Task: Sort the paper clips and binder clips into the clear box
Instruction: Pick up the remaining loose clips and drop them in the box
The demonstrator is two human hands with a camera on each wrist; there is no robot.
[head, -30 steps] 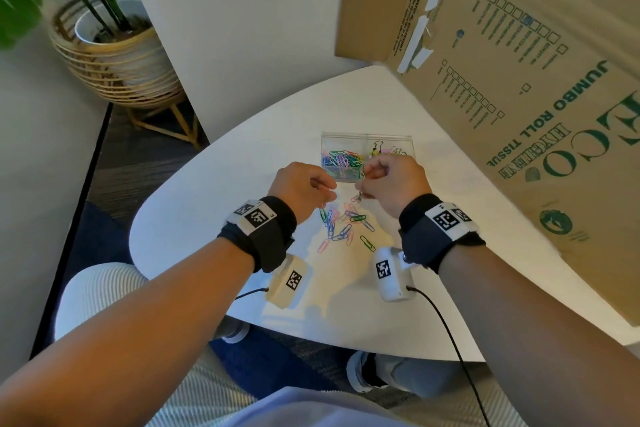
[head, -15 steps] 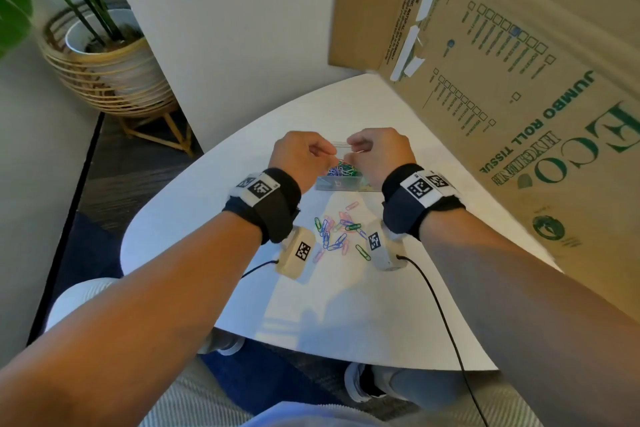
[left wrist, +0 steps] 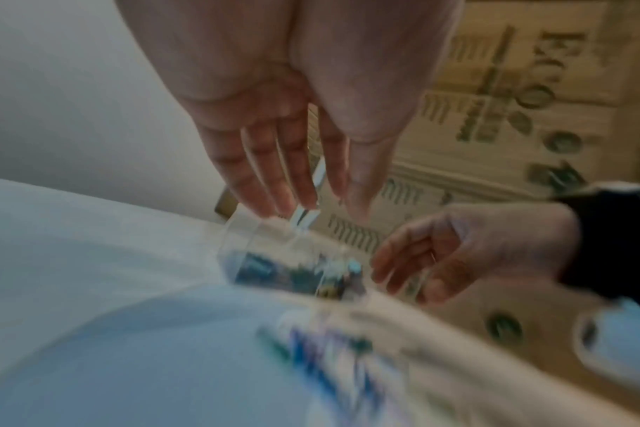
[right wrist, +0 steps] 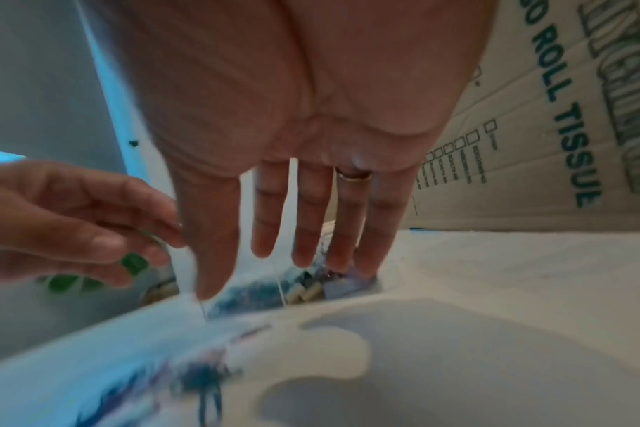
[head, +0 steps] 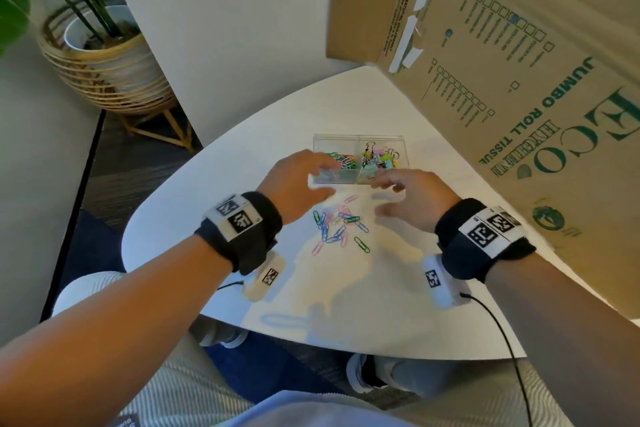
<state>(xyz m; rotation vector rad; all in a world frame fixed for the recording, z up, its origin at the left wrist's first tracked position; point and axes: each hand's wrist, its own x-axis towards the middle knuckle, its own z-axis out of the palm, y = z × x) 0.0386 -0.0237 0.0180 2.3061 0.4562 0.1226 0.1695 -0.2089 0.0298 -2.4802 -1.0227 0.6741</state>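
both hands spread wide, holding nothing: left hand (head: 298,180) and right hand (head: 412,198). clear box (head: 360,142) just beyond the fingertips; loose paper clips (head: 341,227) lie between the wrists

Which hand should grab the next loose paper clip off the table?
Left, marginally. The left hand hovers open beside the loose paper clips and the paper-clip compartment; the right hand sits by the binder-clip side.

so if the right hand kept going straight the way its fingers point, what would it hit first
Most likely the clear box: the right hand is open, its fingers aimed at the near edge of the side holding binder clips. Motion blur hides whether the fingertips already touch it.
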